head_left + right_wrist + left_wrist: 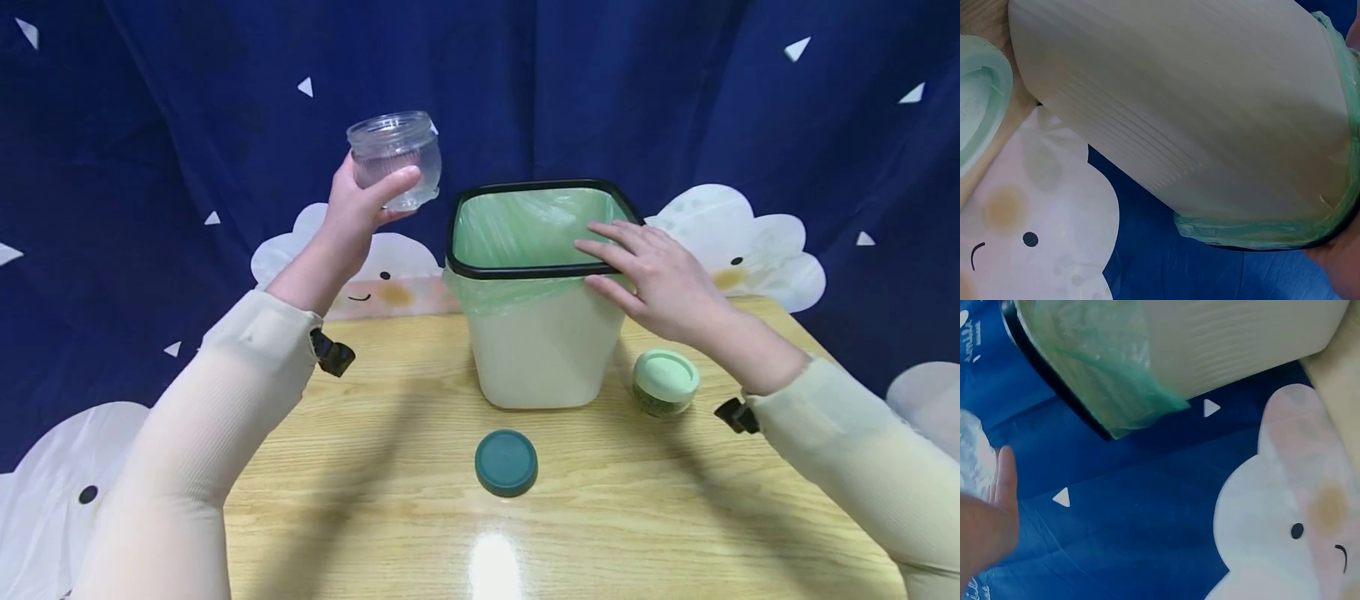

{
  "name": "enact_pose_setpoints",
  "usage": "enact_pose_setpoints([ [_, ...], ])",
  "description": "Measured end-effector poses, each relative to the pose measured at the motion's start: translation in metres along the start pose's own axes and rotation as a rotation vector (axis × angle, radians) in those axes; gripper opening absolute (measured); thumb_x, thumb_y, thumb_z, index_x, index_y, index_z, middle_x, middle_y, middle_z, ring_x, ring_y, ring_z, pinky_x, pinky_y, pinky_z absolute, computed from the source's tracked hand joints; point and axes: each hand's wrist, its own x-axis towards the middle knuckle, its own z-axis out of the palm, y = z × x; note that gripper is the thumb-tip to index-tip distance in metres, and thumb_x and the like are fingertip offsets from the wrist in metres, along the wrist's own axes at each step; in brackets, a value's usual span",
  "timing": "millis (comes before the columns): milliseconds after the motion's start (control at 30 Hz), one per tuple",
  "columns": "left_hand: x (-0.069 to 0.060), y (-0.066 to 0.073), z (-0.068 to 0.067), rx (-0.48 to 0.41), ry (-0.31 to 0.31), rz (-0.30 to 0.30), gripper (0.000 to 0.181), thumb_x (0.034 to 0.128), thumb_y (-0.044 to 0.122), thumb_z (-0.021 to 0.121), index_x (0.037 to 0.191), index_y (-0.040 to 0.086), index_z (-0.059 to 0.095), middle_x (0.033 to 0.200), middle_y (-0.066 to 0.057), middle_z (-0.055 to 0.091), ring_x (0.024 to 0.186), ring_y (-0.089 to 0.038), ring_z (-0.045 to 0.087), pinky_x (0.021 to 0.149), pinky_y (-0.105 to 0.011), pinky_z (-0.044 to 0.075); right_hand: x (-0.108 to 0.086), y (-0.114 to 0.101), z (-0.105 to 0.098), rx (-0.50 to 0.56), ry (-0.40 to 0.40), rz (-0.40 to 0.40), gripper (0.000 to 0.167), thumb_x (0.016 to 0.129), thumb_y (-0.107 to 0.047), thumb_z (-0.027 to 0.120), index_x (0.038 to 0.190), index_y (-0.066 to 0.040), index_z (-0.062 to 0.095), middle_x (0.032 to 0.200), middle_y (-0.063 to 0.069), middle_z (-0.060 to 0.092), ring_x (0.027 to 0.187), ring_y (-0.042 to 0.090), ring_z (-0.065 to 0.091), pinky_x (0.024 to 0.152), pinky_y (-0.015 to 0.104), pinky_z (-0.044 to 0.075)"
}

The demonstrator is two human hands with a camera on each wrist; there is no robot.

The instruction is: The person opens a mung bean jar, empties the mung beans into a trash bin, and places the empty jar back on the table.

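Sleeves [176,442] flank the bin [540,350]; left of it my left hand [358,200] grips a jar [405,157], my right hand [662,279] spread at the bin's rim [540,272].

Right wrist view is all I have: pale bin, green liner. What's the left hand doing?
Observer: Left hand holds a clear jar in the air, left of the bin.
Operator: Anything on the table in front?
Observer: Yes, a dark teal lid lies there.
Operator: Green lid at my left edge, loose?
Observer: No, the head view shows it on top of a small jar.
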Motion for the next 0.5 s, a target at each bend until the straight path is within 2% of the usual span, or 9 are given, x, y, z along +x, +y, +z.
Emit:
enact_pose_setpoints([
  [167,-0.012,-0.021,-0.007,0.022,0.186,0.141,0.059,0.0837,0.02,0.069,0.135,0.006,0.044,0.121,-0.01,0.057,0.107,-0.023,0.057,0.07,-0.028,0.055,-0.001,0.002,-0.002,0.0,-0.003,0.008,0.043,0.093,-0.022,0.066,0.134,-0.011,0.058,0.141,0.015,0.049,0.128,0.04,0.043,0.109,0.055,0.027],
  [233,-0.019,-0.032,-0.01,0.041,0.25,0.158,0.059,0.0847,0.025,0.068,0.135,0.006,0.044,0.119,-0.009,0.058,0.106,-0.021,0.058,0.067,-0.026,0.055,-0.002,0.001,-0.002,0.002,-0.002,0.012,0.043,0.093,-0.023,0.066,0.133,-0.011,0.058,0.141,0.015,0.049,0.128,0.04,0.043,0.11,0.054,0.026],
  [300,-0.027,-0.042,-0.014,0.065,0.289,0.134,0.059,0.0851,0.028,0.069,0.134,0.007,0.045,0.119,-0.008,0.058,0.105,-0.02,0.057,0.065,-0.025,0.053,-0.002,0.002,-0.002,-0.001,0.002,0.01,0.043,0.093,-0.023,0.066,0.133,-0.01,0.058,0.14,0.015,0.05,0.128,0.04,0.044,0.11,0.054,0.027],
  [367,-0.037,-0.052,-0.019,0.108,0.303,0.091,0.061,0.0849,0.029,0.069,0.136,0.007,0.044,0.12,-0.008,0.057,0.104,-0.019,0.056,0.067,-0.025,0.052,-0.002,0.001,-0.002,-0.001,0.003,0.009,0.043,0.093,-0.023,0.066,0.133,-0.011,0.058,0.14,0.015,0.05,0.128,0.04,0.044,0.11,0.054,0.026],
  [500,-0.06,-0.071,-0.031,0.198,0.271,0.017,0.068,0.0832,0.021,0.073,0.14,0.006,0.039,0.127,-0.009,0.051,0.112,-0.019,0.051,0.088,-0.028,0.046,-0.001,-0.001,-0.001,0.002,0.004,0.007,0.043,0.093,-0.024,0.065,0.133,-0.011,0.058,0.14,0.015,0.05,0.128,0.04,0.043,0.11,0.053,0.026],
])
